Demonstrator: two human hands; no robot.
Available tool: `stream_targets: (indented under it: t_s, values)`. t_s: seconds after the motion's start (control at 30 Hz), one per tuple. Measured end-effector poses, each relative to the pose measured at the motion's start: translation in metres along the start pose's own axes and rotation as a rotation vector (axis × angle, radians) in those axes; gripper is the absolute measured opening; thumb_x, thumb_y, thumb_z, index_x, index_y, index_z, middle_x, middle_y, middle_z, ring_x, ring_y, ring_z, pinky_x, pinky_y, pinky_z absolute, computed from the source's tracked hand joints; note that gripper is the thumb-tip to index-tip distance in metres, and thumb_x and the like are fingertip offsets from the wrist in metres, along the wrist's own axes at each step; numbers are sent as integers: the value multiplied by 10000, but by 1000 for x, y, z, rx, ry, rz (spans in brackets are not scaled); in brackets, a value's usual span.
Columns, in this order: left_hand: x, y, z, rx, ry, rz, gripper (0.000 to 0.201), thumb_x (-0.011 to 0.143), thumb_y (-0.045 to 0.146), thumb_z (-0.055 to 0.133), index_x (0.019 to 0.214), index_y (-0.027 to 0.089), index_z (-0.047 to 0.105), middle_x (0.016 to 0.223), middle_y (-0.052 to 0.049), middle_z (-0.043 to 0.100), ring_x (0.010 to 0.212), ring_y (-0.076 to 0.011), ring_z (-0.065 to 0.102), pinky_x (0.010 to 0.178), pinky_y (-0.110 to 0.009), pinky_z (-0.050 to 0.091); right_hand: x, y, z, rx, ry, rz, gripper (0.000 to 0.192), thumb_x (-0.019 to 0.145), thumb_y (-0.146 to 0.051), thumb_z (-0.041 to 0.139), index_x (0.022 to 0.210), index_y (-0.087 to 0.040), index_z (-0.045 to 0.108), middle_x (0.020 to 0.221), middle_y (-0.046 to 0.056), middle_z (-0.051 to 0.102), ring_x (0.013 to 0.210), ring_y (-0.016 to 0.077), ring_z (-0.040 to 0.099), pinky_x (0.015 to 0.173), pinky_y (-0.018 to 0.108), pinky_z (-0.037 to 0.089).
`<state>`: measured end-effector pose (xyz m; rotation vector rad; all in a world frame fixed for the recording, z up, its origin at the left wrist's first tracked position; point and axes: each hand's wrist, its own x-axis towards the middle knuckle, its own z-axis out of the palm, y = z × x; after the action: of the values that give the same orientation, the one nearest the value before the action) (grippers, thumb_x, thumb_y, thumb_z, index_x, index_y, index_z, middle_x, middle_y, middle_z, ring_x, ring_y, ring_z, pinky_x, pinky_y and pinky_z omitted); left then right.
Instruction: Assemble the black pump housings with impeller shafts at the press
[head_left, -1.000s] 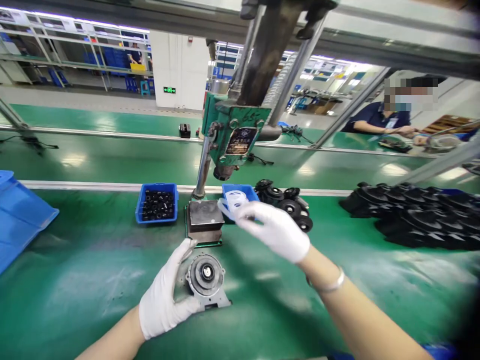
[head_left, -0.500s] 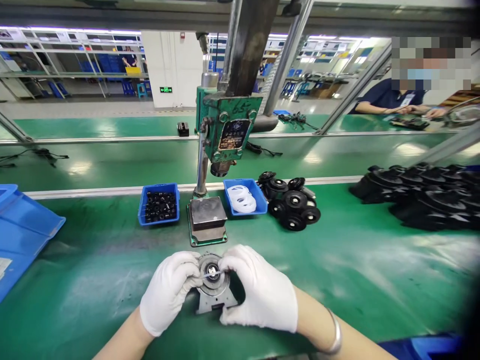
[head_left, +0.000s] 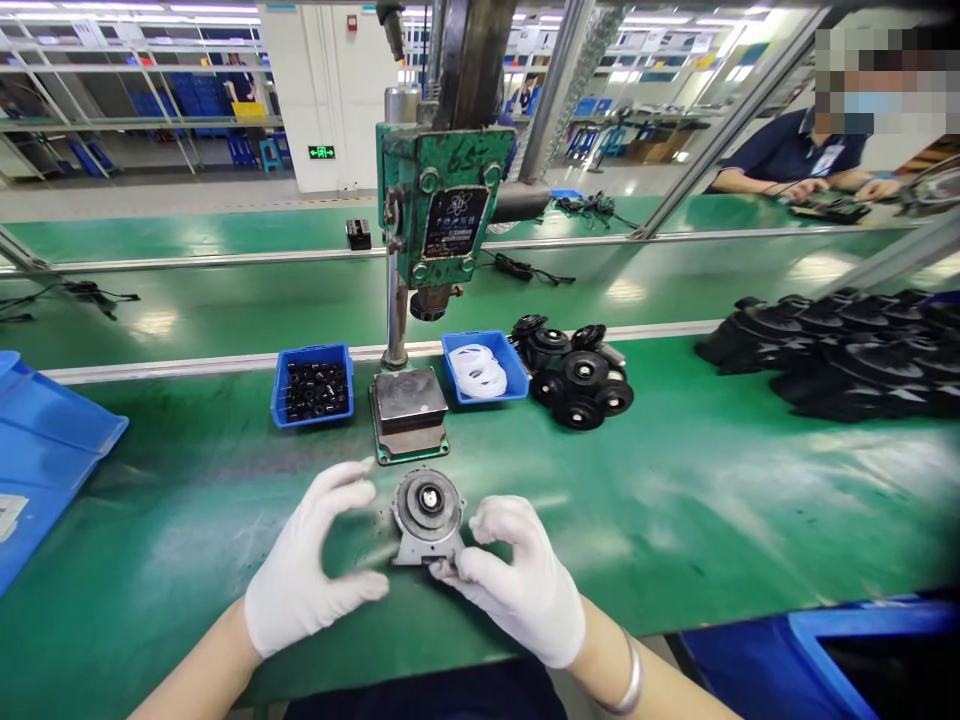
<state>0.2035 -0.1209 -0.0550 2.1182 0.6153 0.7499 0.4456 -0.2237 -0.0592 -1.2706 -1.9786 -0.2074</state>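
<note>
A round grey metal part [head_left: 429,513] on a flat base is lying on the green table [head_left: 720,500], just in front of the metal block [head_left: 409,412] at the foot of the green press [head_left: 441,205]. The right hand [head_left: 517,580], wearing a white glove, is touching the near right corner of the part's base with its fingertips, its fingers curled loosely; whether it is actually gripping the base is hard to tell. The left hand [head_left: 307,575], also gloved, is hovering just left of the part with thumb and fingers spread in an open curve, holding nothing and not touching it. Behind the hands, a small blue tray of black pieces [head_left: 313,385] is sitting left of the block, and a blue tray of white rings [head_left: 484,366] is sitting right of it. A cluster of black wheels [head_left: 577,378] is lying beside that tray, and a larger heap of black parts [head_left: 847,352] is spreading along the far right. A big blue bin [head_left: 45,450] is resting at the left edge. Across the line, another person [head_left: 795,155] in dark blue is working at a separate bench.
</note>
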Motion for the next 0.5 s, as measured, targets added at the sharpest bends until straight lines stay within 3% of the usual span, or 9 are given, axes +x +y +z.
stream_targets:
  t_s: [0.07,0.13,0.2,0.27,0.33,0.37,0.43,0.5]
  values:
    - [11,3,9,19,-57,-104,1053,638,415,857,1477,280,235,1560,-148,225,1439,-369,252,1169,-563,265,-1,1,0,143,15,76,223,822,-229,712,746,-201,505,917,39,424,886,216,488,729,358,459]
    - [24,6,22,3,-148,-197,1240,568,348,892,1525,243,111,1590,-165,173,1459,-379,194,1187,-575,206,3,5,0,307,69,239,172,850,-238,656,787,-216,497,922,42,445,908,221,516,761,373,486]
    - [36,8,35,-94,-179,-257,1237,602,267,855,1537,216,47,1589,-173,196,1459,-356,216,1196,-555,195,12,9,2,478,133,440,99,906,-263,571,997,-240,540,1007,71,526,977,234,562,843,411,503]
    - [44,9,45,-220,-165,-273,1184,651,198,795,1541,200,13,1575,-178,241,1453,-329,250,1199,-534,205,23,11,6,679,102,580,353,968,-322,475,1312,-250,443,1213,121,576,1129,254,572,950,450,493]
    - [47,10,51,-319,-126,-265,1153,678,150,745,1541,199,-19,1571,-177,254,1450,-313,265,1195,-517,230,30,11,11,818,8,629,491,997,-364,415,1463,-245,318,1392,132,525,1268,260,517,1036,468,456]
    - [47,10,53,-355,-102,-259,1150,682,135,729,1540,200,-34,1570,-176,257,1447,-310,274,1192,-509,244,32,10,12,814,-24,629,503,996,-377,419,1473,-243,333,1435,120,498,1313,266,480,1072,480,426]
    - [47,11,55,-406,-78,-261,1171,673,116,717,1535,203,-71,1543,-173,311,1423,-312,324,1182,-503,272,28,12,8,697,-14,614,431,970,-392,486,1374,-245,511,1400,94,544,1333,285,456,1116,502,371]
    - [46,10,55,-423,-78,-277,1196,648,97,714,1533,214,-82,1486,-158,402,1383,-319,391,1171,-510,289,20,18,-1,621,151,612,283,967,-395,492,1112,-251,688,1071,81,722,1182,289,583,1047,504,438]
